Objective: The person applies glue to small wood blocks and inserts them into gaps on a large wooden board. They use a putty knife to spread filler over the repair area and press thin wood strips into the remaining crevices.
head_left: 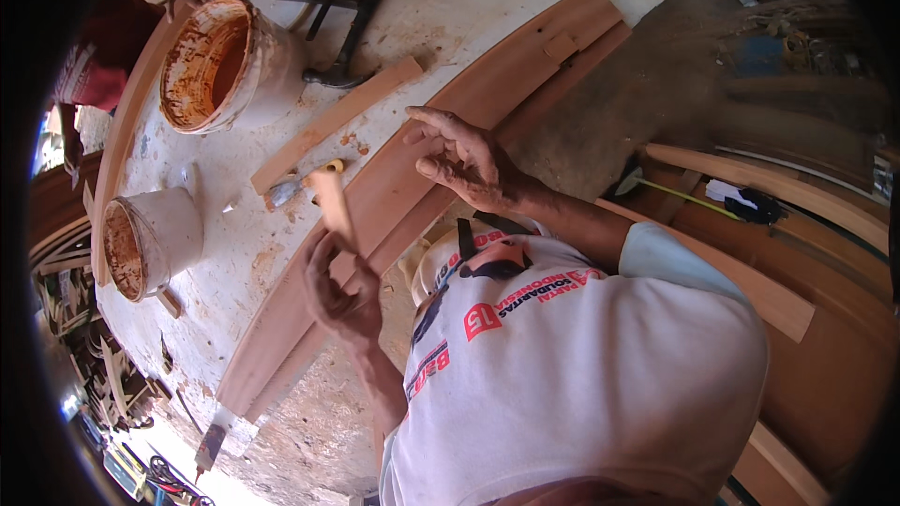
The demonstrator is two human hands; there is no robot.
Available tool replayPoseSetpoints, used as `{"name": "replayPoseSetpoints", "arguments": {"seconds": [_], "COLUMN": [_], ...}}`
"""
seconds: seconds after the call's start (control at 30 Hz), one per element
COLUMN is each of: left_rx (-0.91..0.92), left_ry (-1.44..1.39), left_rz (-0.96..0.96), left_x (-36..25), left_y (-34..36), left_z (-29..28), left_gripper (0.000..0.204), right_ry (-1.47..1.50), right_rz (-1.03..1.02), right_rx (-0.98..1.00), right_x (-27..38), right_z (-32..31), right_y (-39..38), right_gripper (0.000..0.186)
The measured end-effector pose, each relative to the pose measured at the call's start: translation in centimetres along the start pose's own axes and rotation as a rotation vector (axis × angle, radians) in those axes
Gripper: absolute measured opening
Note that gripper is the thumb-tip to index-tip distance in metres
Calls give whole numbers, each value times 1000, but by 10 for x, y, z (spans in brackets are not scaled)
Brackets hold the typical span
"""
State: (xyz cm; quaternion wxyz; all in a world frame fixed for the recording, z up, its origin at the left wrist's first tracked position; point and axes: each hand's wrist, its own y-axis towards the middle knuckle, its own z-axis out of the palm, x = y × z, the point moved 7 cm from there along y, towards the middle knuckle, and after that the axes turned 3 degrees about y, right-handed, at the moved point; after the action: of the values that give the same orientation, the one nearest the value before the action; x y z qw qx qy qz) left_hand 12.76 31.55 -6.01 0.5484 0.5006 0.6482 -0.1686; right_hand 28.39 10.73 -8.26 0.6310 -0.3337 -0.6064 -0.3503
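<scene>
A small wooden strip (332,208) stands tilted above the desk's near edge, gripped at its lower end by the left hand (339,292). The right hand (466,161) hovers just beside it — fingers loosely curled, holding nothing — over a long curved board (394,178). A putty knife (298,184) lies behind the strip; two paint-stained buckets (208,64) stand toward the desk's (234,253) left edge.

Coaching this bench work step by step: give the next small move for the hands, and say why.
Probably bring the small wood piece down onto the long curved board. The left hand holds the piece raised above the board, while the right hand hovers open, holding nothing, just over the same board, seemingly placed to steady it.
</scene>
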Motion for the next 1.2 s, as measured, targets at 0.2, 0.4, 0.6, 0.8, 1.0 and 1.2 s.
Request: {"name": "replayPoseSetpoints", "arguments": {"seconds": [0.2, 0.4, 0.6, 0.8, 1.0, 1.2], "left_rx": [444, 482, 375, 354, 360, 513], "left_ry": [137, 218, 377, 364, 376, 297], "left_rz": [274, 531, 523, 494, 484, 477], "left_x": [-63, -65, -68, -68, -65, -77], "left_y": [32, 36, 42, 39, 41, 43], "left_z": [222, 335, 354, 365, 365, 346], "left_gripper": [49, 38, 32, 33, 39, 62], "right_ry": [-43, -74, -248, -73, 18, 52], "right_rz": [28, 87, 18, 41, 53, 30], "right_rx": [-300, -679, -776, -718, -675, -647], "right_x": [-28, -71, -73, -68, -73, -23], "right_z": [-161, -273, -295, -307, -307, -295], "right_y": [-33, -60, -53, -41, -33, -49], "right_gripper": [41, 29, 30, 26, 24, 18]}}
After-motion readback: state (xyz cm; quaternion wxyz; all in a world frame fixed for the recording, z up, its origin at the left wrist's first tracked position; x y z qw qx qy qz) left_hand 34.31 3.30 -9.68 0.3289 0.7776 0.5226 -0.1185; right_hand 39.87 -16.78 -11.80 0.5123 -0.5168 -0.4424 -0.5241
